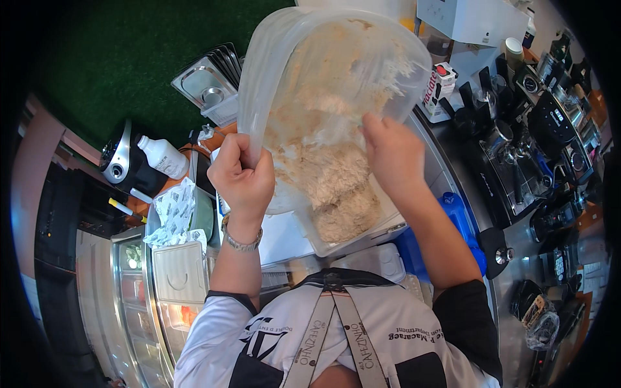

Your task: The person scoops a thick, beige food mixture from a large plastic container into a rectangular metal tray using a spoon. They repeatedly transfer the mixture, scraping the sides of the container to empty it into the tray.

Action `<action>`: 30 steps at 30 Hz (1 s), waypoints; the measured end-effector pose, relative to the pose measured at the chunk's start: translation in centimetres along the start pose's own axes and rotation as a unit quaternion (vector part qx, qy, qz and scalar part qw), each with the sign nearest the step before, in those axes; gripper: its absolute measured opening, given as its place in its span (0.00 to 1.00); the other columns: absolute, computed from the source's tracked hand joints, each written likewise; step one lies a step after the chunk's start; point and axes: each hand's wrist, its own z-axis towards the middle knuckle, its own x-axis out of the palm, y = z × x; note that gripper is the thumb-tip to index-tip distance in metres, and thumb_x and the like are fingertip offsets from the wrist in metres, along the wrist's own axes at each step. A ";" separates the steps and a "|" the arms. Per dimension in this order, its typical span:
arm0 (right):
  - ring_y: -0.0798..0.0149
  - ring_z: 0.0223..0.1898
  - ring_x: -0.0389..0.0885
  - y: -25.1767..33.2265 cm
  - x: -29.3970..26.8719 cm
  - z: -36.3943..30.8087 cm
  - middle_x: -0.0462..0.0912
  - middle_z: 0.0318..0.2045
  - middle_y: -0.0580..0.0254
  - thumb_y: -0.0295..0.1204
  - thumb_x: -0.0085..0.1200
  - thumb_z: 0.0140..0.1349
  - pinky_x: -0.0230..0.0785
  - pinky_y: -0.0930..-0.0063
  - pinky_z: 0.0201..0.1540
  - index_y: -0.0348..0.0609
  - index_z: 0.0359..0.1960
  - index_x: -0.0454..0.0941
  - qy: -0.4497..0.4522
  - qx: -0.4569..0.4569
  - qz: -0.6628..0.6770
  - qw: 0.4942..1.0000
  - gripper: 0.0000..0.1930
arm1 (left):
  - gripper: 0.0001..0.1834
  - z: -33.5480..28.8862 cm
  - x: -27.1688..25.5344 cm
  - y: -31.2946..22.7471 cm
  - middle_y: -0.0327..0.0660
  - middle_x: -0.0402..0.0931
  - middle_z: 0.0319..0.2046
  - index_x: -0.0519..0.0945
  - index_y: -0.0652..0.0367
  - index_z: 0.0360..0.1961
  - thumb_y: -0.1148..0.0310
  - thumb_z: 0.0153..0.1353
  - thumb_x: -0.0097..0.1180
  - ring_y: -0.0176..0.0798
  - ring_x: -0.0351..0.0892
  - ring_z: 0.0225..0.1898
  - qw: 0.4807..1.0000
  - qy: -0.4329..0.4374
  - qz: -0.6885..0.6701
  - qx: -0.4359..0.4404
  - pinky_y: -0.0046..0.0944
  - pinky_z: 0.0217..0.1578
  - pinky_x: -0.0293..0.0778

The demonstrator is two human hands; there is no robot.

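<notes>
A large translucent plastic tub [259, 77] is tipped toward me, its inner walls smeared with beige residue. My left hand [242, 174] is closed round its rim on the left side. Wet, lumpy beige dough [346, 194] lies at the lower end, in or over a clear container [321, 249] whose near corner shows; the tub hides most of that container. At the right side of the dough is my right hand [396, 155], fingers pinched together against the tub's inner side. What those fingers hold, if anything, is hidden.
On the right counter stand an espresso machine [517, 174] and a carton [441, 84]. A blue container [462, 223] is beside my right forearm. At left are a white bottle [163, 157], stacked metal pans [206, 81] and a lidded box [181, 271].
</notes>
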 end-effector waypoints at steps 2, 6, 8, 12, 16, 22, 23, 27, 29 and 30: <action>0.50 0.28 0.78 -0.6 2.4 -1.0 0.74 0.23 0.58 0.29 0.57 0.57 0.70 0.58 0.31 0.47 0.33 0.75 0.024 -0.016 0.007 1.000 0.05 | 0.07 0.0 0.1 0.4 0.34 0.61 0.13 0.70 0.62 0.21 0.82 0.44 0.55 0.25 0.59 0.17 1.000 0.001 0.010 0.007 0.27 0.19 0.57; 0.51 0.28 0.78 -0.7 2.9 -1.3 0.74 0.22 0.57 0.28 0.56 0.57 0.71 0.58 0.31 0.47 0.33 0.75 0.056 -0.037 0.001 0.998 0.04 | 0.07 0.2 0.1 0.7 0.35 0.61 0.13 0.70 0.62 0.21 0.82 0.45 0.55 0.25 0.59 0.17 0.999 -0.006 0.044 0.028 0.27 0.19 0.57; 0.51 0.28 0.78 0.1 0.6 -0.2 0.73 0.22 0.57 0.28 0.56 0.57 0.71 0.59 0.31 0.47 0.33 0.75 0.027 -0.034 -0.002 0.999 0.04 | 0.07 -0.1 -0.5 0.8 0.35 0.61 0.13 0.70 0.62 0.21 0.82 0.45 0.55 0.25 0.59 0.17 0.999 -0.015 0.046 0.017 0.27 0.19 0.57; 0.52 0.29 0.78 -0.3 -0.9 1.7 0.73 0.22 0.59 0.30 0.57 0.58 0.70 0.59 0.31 0.48 0.32 0.75 -0.043 -0.017 0.015 0.999 0.04 | 0.06 -0.4 -0.2 1.0 0.34 0.62 0.13 0.70 0.62 0.21 0.81 0.45 0.55 0.25 0.59 0.17 1.000 -0.004 0.031 0.001 0.27 0.19 0.57; 0.52 0.28 0.78 -1.4 3.7 -1.3 0.74 0.22 0.60 0.31 0.57 0.58 0.70 0.58 0.30 0.48 0.30 0.73 0.024 -0.007 -0.008 1.000 0.05 | 0.06 -0.1 0.0 0.9 0.33 0.62 0.14 0.70 0.62 0.21 0.82 0.46 0.55 0.24 0.58 0.17 1.000 0.000 0.012 -0.002 0.26 0.20 0.56; 0.52 0.28 0.78 -0.9 0.9 -0.6 0.75 0.22 0.58 0.32 0.58 0.58 0.70 0.58 0.29 0.47 0.31 0.75 0.039 -0.021 0.014 0.999 0.05 | 0.06 -0.2 -0.4 0.5 0.33 0.62 0.13 0.70 0.62 0.21 0.82 0.46 0.55 0.23 0.58 0.17 1.000 -0.012 0.019 -0.007 0.25 0.19 0.56; 0.52 0.27 0.78 -0.8 -0.6 -0.3 0.75 0.22 0.58 0.31 0.58 0.59 0.69 0.59 0.29 0.47 0.31 0.75 0.029 -0.010 0.018 0.999 0.05 | 0.06 -0.4 -0.5 0.4 0.33 0.62 0.13 0.70 0.62 0.22 0.82 0.45 0.55 0.23 0.58 0.17 1.000 -0.012 0.019 -0.012 0.25 0.19 0.56; 0.53 0.26 0.79 -2.0 -3.5 0.0 0.75 0.21 0.59 0.30 0.56 0.58 0.71 0.59 0.28 0.47 0.33 0.75 -0.047 0.009 -0.018 0.999 0.04 | 0.07 -0.8 -0.7 0.2 0.33 0.62 0.13 0.71 0.62 0.22 0.82 0.44 0.56 0.24 0.58 0.17 1.000 -0.003 0.029 0.006 0.26 0.19 0.57; 0.53 0.26 0.79 -3.0 -3.3 -0.4 0.75 0.21 0.60 0.30 0.57 0.58 0.71 0.59 0.27 0.47 0.32 0.75 -0.064 0.018 -0.041 0.997 0.04 | 0.07 -0.7 -0.7 0.1 0.34 0.62 0.14 0.70 0.62 0.22 0.82 0.43 0.56 0.24 0.59 0.17 0.999 0.002 0.034 0.008 0.26 0.19 0.58; 0.53 0.25 0.79 -3.4 -2.5 -1.2 0.75 0.21 0.60 0.30 0.57 0.58 0.71 0.60 0.27 0.48 0.32 0.74 -0.068 0.020 -0.053 0.996 0.04 | 0.07 -0.8 -0.7 0.1 0.34 0.62 0.14 0.70 0.62 0.22 0.82 0.43 0.56 0.24 0.59 0.17 0.999 -0.001 0.039 0.004 0.26 0.19 0.58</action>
